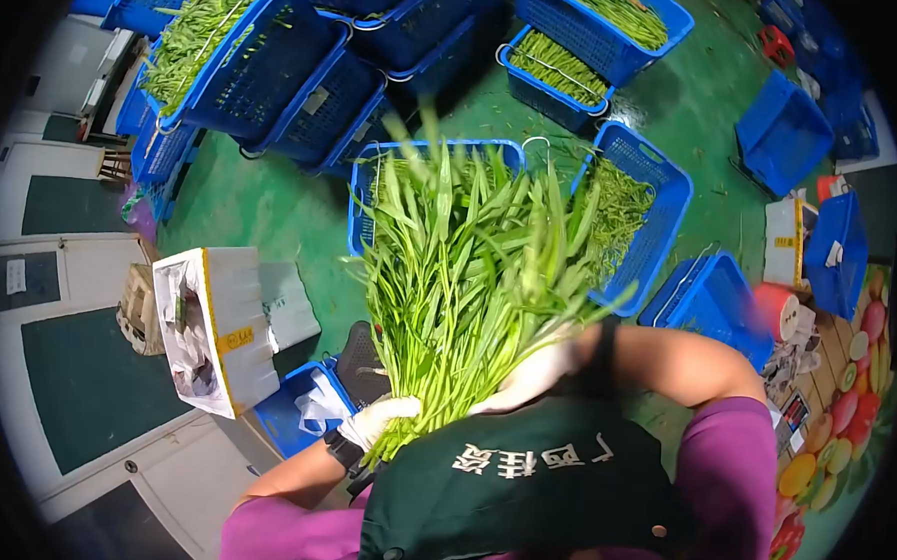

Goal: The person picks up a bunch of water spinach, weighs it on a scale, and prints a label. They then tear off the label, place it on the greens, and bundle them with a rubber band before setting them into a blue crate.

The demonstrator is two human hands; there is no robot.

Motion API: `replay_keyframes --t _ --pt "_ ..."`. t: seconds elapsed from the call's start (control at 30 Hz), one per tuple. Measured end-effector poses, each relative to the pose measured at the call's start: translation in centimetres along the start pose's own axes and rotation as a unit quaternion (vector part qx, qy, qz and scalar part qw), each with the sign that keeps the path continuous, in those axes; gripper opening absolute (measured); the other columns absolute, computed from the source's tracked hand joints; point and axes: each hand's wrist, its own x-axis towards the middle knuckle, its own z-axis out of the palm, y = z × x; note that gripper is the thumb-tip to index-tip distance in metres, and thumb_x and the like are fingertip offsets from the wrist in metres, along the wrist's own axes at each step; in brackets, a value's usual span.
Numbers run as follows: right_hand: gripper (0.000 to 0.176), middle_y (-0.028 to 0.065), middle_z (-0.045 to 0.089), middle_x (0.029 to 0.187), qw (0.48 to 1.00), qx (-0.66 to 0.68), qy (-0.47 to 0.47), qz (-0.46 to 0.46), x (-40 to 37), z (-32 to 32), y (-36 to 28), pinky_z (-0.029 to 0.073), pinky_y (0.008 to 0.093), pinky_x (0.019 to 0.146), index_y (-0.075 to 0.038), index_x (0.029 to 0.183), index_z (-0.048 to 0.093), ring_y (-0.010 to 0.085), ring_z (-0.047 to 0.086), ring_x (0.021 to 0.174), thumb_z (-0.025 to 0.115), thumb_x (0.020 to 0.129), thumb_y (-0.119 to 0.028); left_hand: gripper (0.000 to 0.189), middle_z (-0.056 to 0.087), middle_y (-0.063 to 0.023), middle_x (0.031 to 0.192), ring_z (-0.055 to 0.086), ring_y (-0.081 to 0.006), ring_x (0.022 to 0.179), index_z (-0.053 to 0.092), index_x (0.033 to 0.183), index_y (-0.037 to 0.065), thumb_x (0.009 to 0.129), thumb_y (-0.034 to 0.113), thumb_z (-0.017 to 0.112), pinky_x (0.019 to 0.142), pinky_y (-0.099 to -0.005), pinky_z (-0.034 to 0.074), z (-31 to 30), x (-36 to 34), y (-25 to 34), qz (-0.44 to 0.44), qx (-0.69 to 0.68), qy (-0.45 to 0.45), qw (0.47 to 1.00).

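Apparently at gathering step: bunch of leafy greens (443, 280) held close to body, tops pointing far, before blue crate (358, 221). Left hand (372, 424) gripping near ends, right hand (532, 377) wrapped about right side. Next move seems to call for steady hold.

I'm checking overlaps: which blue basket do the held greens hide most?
The blue perforated plastic basket directly beyond the long-leaved green bundle: its near side is covered, while the blue plastic basket to its right shows most of its rim.
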Motion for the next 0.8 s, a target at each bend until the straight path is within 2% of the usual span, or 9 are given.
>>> replay_keyframes --t 0.07,0.17,0.2,0.23,0.3,0.33,0.53,0.63,0.8 --pt "0.043 0.0128 0.055 0.128 0.946 -0.306 0.060 -0.090 -8.3 -1.5 -2.4 0.041 0.0387 0.096 -0.007 0.125 0.056 0.0289 0.055 0.112 0.046 0.094 -0.034 0.054 0.058 -0.0113 0.124 0.056 -0.0204 0.110 0.046 0.132 0.000 0.082 0.018 0.061 0.098 -0.0325 0.041 0.1 0.0 -0.1 -0.019 0.007 -0.003 1.000" --pt "0.035 0.0078 0.066 0.109 0.972 -0.022 0.200 0.123 -16.9 2.0 -1.2 0.047 0.0322 0.085 -0.004 0.111 0.064 0.0232 0.063 0.094 0.049 0.093 -0.029 0.053 0.058 -0.0112 0.122 0.057 -0.0202 0.109 0.047 0.131 0.000 0.082 0.017 0.060 0.098 -0.0322 0.042 0.3 -0.1 0.0 -0.038 0.018 -0.001 0.999" --pt "0.029 0.0098 0.067 0.101 0.952 -0.017 0.305 -0.036 -19.5 2.6 -0.5 0.049 0.0323 0.082 -0.003 0.104 0.066 0.0233 0.064 0.088 0.052 0.091 -0.024 0.052 0.059 -0.0111 0.122 0.057 -0.0202 0.109 0.048 0.130 0.000 0.082 0.017 0.060 0.097 -0.0321 0.042 0.4 -0.1 0.1 -0.041 0.018 0.002 0.999" --pt "0.024 0.0119 0.068 0.092 0.896 -0.014 0.401 -0.192 -21.2 2.8 -0.4 0.050 0.0324 0.079 -0.002 0.096 0.068 0.0234 0.065 0.083 0.055 0.090 -0.020 0.052 0.059 -0.0111 0.121 0.057 -0.0201 0.108 0.048 0.130 0.000 0.082 0.017 0.060 0.097 -0.0320 0.042 0.3 0.0 0.1 -0.042 0.020 0.006 0.999" --pt "0.016 0.0134 0.068 0.090 0.684 0.109 0.698 -0.181 -20.3 3.7 -2.2 0.050 0.0299 0.078 0.001 0.089 0.068 0.0223 0.065 0.084 0.059 0.087 -0.011 0.051 0.059 -0.0110 0.121 0.057 -0.0200 0.108 0.049 0.129 0.000 0.082 0.017 0.060 0.096 -0.0318 0.042 0.4 0.2 0.0 -0.036 0.024 0.020 0.999" --pt "0.014 0.0119 0.068 0.092 0.650 -0.139 0.743 -0.079 -20.2 2.5 -2.8 0.050 0.0286 0.077 0.001 0.095 0.067 0.0209 0.065 0.084 0.059 0.086 -0.006 0.047 0.062 -0.0097 0.114 0.059 -0.0185 0.102 0.052 0.126 0.000 0.083 0.016 0.059 0.093 -0.0311 0.044 0.5 0.2 -0.2 -0.028 0.027 0.042 0.998" --pt "0.053 0.0071 0.064 0.107 0.762 -0.421 0.492 0.022 -14.6 -0.7 -0.1 0.052 0.0342 0.073 -0.022 0.130 0.052 0.0257 0.064 0.090 0.066 0.079 -0.021 0.048 0.062 -0.0095 0.115 0.059 -0.0174 0.103 0.051 0.127 0.001 0.082 0.014 0.059 0.093 -0.0307 0.044 2.2 0.8 0.3 -0.001 0.036 0.047 0.998" --pt "0.018 0.0076 0.061 0.073 0.770 -0.438 0.463 0.029 -14.3 -0.8 0.0 0.049 0.0392 0.059 -0.015 0.096 0.066 0.0287 0.062 0.065 0.060 0.081 -0.020 0.054 0.058 -0.0109 0.123 0.056 -0.0186 0.111 0.047 0.132 0.000 0.081 0.014 0.058 0.098 -0.0319 0.041 1.9 0.6 0.2 0.003 0.075 0.040 0.996" --pt "0.009 0.0059 0.057 0.059 0.791 -0.403 0.460 0.006 -14.2 1.7 -3.8 0.048 0.0361 0.051 -0.013 0.080 0.063 0.0275 0.059 0.054 0.057 0.083 -0.019 0.059 0.055 -0.0099 0.128 0.053 -0.0204 0.115 0.044 0.135 0.002 0.080 0.018 0.062 0.101 -0.0323 0.038 3.1 0.3 0.4 0.023 0.029 0.018 0.999"
